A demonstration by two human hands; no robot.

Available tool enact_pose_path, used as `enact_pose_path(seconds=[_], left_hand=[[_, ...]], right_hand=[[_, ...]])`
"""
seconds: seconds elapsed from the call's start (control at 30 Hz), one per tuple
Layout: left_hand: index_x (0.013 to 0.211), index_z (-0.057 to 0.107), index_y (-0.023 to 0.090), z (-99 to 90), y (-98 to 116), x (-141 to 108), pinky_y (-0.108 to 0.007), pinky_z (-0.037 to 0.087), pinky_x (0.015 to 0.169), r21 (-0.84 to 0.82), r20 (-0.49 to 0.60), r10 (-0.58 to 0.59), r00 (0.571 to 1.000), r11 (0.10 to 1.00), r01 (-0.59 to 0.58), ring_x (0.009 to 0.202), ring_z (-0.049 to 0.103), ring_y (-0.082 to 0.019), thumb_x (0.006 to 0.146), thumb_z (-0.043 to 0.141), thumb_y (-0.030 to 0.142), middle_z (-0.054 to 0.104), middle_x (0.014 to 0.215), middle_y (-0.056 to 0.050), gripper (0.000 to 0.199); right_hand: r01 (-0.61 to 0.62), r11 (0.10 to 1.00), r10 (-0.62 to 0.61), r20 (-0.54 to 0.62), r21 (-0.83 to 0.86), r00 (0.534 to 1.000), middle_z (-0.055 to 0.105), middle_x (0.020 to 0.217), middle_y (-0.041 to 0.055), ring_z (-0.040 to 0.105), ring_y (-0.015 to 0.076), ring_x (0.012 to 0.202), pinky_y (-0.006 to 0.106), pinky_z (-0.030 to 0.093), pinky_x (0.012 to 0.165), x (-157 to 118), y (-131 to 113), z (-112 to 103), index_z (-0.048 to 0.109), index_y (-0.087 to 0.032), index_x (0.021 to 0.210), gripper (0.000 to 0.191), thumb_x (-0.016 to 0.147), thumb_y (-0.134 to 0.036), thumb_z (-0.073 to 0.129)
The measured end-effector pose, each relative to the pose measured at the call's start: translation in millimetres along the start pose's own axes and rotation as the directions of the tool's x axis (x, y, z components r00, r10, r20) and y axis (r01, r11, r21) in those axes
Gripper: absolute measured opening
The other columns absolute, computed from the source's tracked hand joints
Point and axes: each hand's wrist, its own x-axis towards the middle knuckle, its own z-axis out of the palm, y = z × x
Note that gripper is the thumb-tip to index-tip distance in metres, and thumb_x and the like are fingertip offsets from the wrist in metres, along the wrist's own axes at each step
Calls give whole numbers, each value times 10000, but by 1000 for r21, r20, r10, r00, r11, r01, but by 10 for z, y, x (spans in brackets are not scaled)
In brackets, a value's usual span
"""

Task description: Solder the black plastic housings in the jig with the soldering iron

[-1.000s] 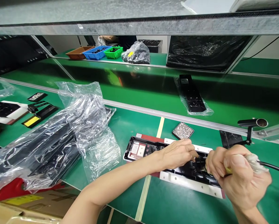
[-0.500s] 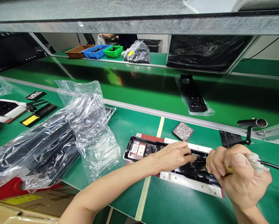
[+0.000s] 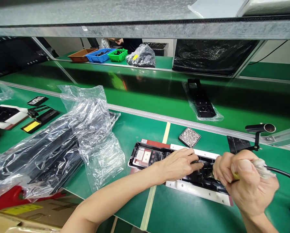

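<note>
A long black plastic housing [image 3: 156, 154] lies hollow side up in a fixture with white metal rails [image 3: 195, 191] and a red base. My left hand [image 3: 180, 163] reaches over its middle, fingers bent and pressed down into the housing. At its right part, my right hand [image 3: 249, 181] is closed in a fist around a corded hand tool [image 3: 261, 168] with a whitish wrapped handle and a bit of yellow near the front. The tool's tip is hidden behind my fingers. Just behind the fixture sits a small square tray [image 3: 190, 137] full of tiny metal pieces.
Plastic-bagged black parts [image 3: 57, 152] cover the left side. A camera-like cylinder on a stand [image 3: 260, 128] is at the right. Behind the rail lies a bagged black panel [image 3: 200, 98]. Colored bins [image 3: 101, 55] and a person's hand [image 3: 119, 41] are farther back.
My right hand with the corded tool has shifted very slightly left. My left hand stays on the housing. The whole view has moved a little.
</note>
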Motion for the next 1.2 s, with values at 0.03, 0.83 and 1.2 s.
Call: enact_pose_path(seconds=[0.03,0.83,1.2], left_hand=[[1277,666,129,7,-9,-2,-336,495,826,-23,1,-7,1000,1000,7,981,560,-207,1088,469,155,666,1021,-88,274],[873,764,167,115,-855,307,-359,483,881,-152,77,-416,906,894,423,927,582,-246,989,599,182,706,875,-75,203],[699,693,161,236,-889,451,-378,479,879,-187,180,-385,905,890,416,854,568,-241,873,593,86,689,796,-76,214]], right_hand=[[1,1000,-1,-1,-1,1000,440,520,-37,450,121,418,275,366,379,-1,-2,-3,546,-205,690,323,1009,-206,596],[-14,1000,14,57,0,998,451,523,-34,453,122,446,258,381,406,-57,38,12,508,-217,699,348,1046,-217,533],[-12,1000,12,52,-1,999,448,537,-39,462,120,458,264,374,418,-80,82,-16,499,-219,711,343,1053,-209,530]])
